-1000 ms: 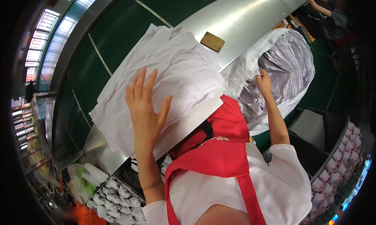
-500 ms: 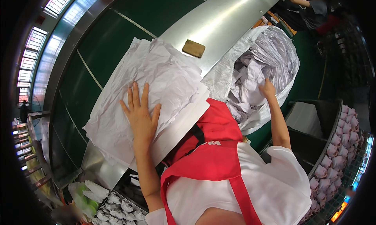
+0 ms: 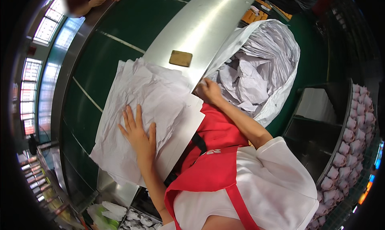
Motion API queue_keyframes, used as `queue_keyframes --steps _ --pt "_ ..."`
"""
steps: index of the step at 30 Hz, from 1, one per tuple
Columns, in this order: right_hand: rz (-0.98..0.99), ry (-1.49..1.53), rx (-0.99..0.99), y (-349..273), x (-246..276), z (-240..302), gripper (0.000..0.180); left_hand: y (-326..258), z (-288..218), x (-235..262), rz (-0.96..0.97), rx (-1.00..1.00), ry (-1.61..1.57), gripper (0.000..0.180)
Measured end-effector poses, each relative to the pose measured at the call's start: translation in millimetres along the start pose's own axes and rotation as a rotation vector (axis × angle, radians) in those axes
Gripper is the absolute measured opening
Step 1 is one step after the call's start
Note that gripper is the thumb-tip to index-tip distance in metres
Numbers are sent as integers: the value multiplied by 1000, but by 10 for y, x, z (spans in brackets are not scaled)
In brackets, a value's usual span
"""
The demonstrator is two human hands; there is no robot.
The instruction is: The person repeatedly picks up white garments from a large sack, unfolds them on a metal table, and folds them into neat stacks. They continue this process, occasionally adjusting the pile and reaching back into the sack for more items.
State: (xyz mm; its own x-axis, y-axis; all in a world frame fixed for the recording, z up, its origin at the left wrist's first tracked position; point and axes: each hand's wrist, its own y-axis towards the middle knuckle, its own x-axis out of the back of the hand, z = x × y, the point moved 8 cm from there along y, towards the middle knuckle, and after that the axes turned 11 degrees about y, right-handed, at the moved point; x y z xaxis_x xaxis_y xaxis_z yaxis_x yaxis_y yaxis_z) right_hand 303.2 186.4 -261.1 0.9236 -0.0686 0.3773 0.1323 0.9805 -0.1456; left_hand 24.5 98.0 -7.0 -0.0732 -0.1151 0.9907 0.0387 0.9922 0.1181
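My left hand [image 3: 139,137] lies flat with fingers spread on a stack of thin, creased white paper sheets [image 3: 150,83]. Smoother white sheets [image 3: 182,126] stick out beneath the creased ones, toward me. My right hand [image 3: 210,91] is closed at the near left rim of a white woven sack [image 3: 289,69], beside the table edge. Its fingers appear to pinch the sack's edge, though the fingertips are partly hidden. Crumpled white paper [image 3: 252,79] fills the sack's mouth.
A brown rectangular block [image 3: 180,58] rests on the metal table [image 3: 170,37]. Beyond runs a green conveyor belt [image 3: 104,57], with another person's hand [image 3: 97,0] at its far side. Rows of paper-wrapped bundles [image 3: 347,148] stand at right, near a dark bin [image 3: 311,140].
My right hand has left the paper inside the sack and moved left to the rim by the table. My left hand stays flat on the sheets. The whole view has shifted.
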Motion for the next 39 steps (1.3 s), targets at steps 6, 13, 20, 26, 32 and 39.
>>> queue_keyframes --steps 6,13,20,26,32,39 --pt "174 66 -23 123 -867 -370 22 36 -48 -8 -5 -15 47 58" --pt "131 -313 190 81 -530 -353 25 35 -38 -21 -16 -34 54 58" --pt "-175 -495 195 -211 543 -167 39 1 -54 26 12 -15 30 59" --pt "-219 -574 87 -134 1273 -695 25 14 -51 64 14 -4 17 61" --pt "-32 353 -120 -16 2076 -24 42 25 -36 79 9 0 -20 64" --pt "154 964 237 -354 1837 2332 66 -53 136 136 -127 1 -171 72"
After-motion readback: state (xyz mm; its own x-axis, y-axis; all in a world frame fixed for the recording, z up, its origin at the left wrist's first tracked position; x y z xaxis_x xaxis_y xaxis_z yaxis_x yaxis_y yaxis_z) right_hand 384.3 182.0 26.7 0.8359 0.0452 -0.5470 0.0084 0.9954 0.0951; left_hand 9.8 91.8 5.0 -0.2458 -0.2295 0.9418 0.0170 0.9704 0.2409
